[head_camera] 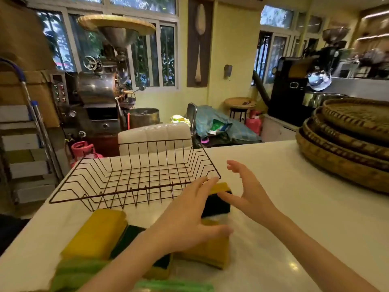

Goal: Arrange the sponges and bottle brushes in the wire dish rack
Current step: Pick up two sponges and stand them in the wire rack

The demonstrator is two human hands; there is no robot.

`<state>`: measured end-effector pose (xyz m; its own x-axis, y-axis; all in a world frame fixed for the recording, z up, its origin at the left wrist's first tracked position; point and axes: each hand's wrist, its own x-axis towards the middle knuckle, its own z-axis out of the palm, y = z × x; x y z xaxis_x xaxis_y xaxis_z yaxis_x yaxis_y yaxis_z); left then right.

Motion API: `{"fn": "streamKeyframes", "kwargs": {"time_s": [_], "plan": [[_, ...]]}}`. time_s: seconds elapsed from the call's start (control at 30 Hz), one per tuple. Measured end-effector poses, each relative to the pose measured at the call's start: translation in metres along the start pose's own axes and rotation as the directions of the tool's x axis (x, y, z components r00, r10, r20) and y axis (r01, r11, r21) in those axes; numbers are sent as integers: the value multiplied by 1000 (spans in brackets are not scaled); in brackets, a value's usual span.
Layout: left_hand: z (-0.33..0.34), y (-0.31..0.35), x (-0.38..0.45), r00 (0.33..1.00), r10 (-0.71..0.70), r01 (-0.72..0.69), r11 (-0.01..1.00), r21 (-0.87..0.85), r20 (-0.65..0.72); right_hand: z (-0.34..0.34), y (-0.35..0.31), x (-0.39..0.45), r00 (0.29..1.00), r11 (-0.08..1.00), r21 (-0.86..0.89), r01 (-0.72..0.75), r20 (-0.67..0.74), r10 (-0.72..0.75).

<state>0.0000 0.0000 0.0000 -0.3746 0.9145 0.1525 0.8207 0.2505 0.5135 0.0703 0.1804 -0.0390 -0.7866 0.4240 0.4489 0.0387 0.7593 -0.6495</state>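
Observation:
A dark wire dish rack [134,178] stands with nothing in it on the white counter [294,207]. In front of it lie several yellow sponges with dark scouring sides: one at the left [96,234], one under my left hand [208,251], and a stack with a black face [216,205] between my hands. My left hand [189,216] hovers spread over the sponges, holding nothing. My right hand [246,190] is open beside the stack, thumb near its black face. Blurred green bristly items [77,272], probably bottle brushes, lie at the bottom left.
Stacked woven bamboo trays [347,144] sit on the counter at the far right. A white chair back [155,135] stands just behind the rack. Beyond are a coffee roaster [99,91], a step ladder [27,131] at left and a pink gas cylinder [83,149].

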Motion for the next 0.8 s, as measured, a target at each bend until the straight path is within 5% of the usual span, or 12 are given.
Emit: {"fn": "streamKeyframes", "kwargs": {"time_s": [0.23, 0.8], "plan": [[9, -8, -5, 940, -33, -16, 990, 139, 340, 25, 16, -3, 982, 976, 140, -169, 108, 155], [13, -24, 0, 943, 49, -119, 974, 195, 328, -20, 21, -3, 903, 905, 191, -380, 290, 318]]}}
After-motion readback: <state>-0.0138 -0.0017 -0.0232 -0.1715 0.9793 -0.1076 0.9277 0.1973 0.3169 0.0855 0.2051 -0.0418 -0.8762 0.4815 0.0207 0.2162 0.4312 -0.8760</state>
